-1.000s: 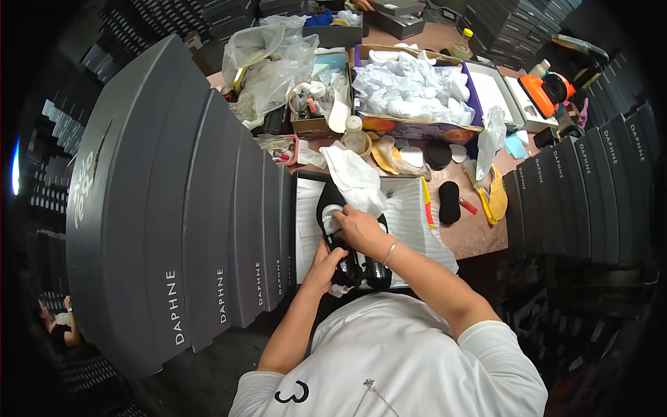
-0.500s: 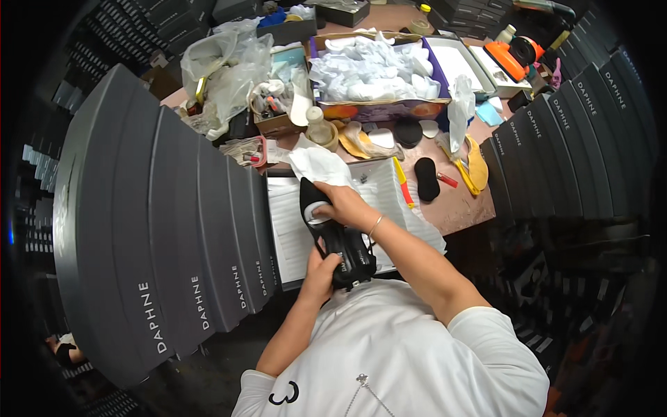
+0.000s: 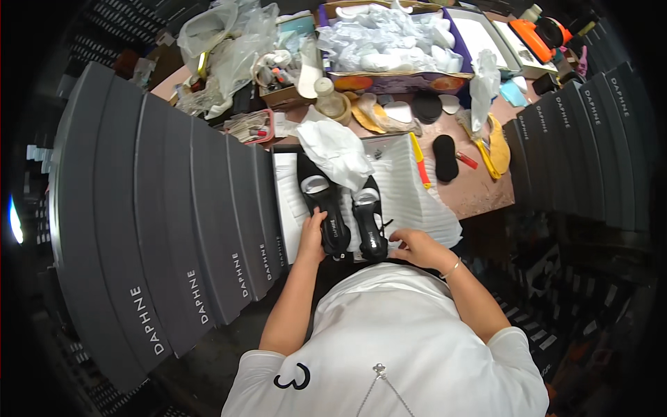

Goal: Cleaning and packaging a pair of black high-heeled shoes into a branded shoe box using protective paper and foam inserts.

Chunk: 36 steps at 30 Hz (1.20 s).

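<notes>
Two black shoes lie side by side, toes away from me, in an open shoebox (image 3: pixel 286 182) lined with white sheet. My left hand (image 3: pixel 314 235) is closed on the outer side of the left shoe (image 3: pixel 325 208), fingers over its edge. The right shoe (image 3: pixel 368 219) has a thin strap sticking out beside it. Near that strap, to the right of the heel, my right hand (image 3: pixel 420 249) has bent fingers held apart with nothing in them. White tissue paper (image 3: pixel 335 149) lies across the front of the shoes and hides part of both toes. Each shoe shows a pale patch inside.
Tall stacks of dark grey shoeboxes stand at left (image 3: pixel 167 229) and right (image 3: pixel 566 149). Behind is a carton (image 3: pixel 396 82) full of white paper wads. A red-and-yellow cutter (image 3: pixel 421 163), a black insole-shaped pad (image 3: pixel 445 158) and a yellow-handled brush (image 3: pixel 488 160) lie to the right.
The shoe held in both hands is now down beside the other. My right hand has left its toe and moved toward me and right. The tissue now covers the toes.
</notes>
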Each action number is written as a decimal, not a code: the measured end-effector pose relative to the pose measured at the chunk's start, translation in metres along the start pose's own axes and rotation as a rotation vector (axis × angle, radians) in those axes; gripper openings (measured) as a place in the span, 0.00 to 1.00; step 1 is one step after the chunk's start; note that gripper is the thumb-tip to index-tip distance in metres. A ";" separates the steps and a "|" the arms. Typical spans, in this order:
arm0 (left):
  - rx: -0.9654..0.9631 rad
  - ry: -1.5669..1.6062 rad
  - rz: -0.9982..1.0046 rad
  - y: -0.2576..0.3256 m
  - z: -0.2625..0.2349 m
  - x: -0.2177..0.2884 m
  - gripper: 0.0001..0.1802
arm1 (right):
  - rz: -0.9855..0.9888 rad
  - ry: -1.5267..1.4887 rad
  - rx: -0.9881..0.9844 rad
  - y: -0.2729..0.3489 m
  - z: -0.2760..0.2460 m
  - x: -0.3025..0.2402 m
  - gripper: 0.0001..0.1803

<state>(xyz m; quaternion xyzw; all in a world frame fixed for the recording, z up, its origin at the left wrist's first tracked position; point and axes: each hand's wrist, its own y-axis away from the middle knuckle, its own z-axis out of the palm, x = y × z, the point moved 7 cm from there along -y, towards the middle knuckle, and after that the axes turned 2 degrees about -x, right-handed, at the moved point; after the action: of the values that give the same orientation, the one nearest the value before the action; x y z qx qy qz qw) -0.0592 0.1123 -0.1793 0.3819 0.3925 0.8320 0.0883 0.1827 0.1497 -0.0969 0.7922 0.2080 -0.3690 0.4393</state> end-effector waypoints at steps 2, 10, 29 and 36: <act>-0.085 -0.016 -0.030 0.016 0.012 0.012 0.15 | -0.060 -0.081 0.045 0.004 0.005 -0.013 0.33; -0.256 0.151 -0.061 0.020 0.020 0.029 0.23 | -0.157 0.179 0.124 -0.026 0.034 -0.018 0.41; -0.454 0.181 0.044 0.098 0.080 0.090 0.31 | -0.421 -0.361 0.174 0.022 -0.122 -0.126 0.22; -0.344 0.092 0.163 0.102 0.109 0.102 0.24 | -0.462 -0.385 0.231 0.012 -0.132 -0.137 0.28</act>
<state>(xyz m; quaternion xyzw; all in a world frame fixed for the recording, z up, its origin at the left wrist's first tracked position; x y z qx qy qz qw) -0.0378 0.1527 -0.0043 0.3532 0.2160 0.9079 0.0664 0.1553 0.2546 0.0598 0.6840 0.2523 -0.6234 0.2824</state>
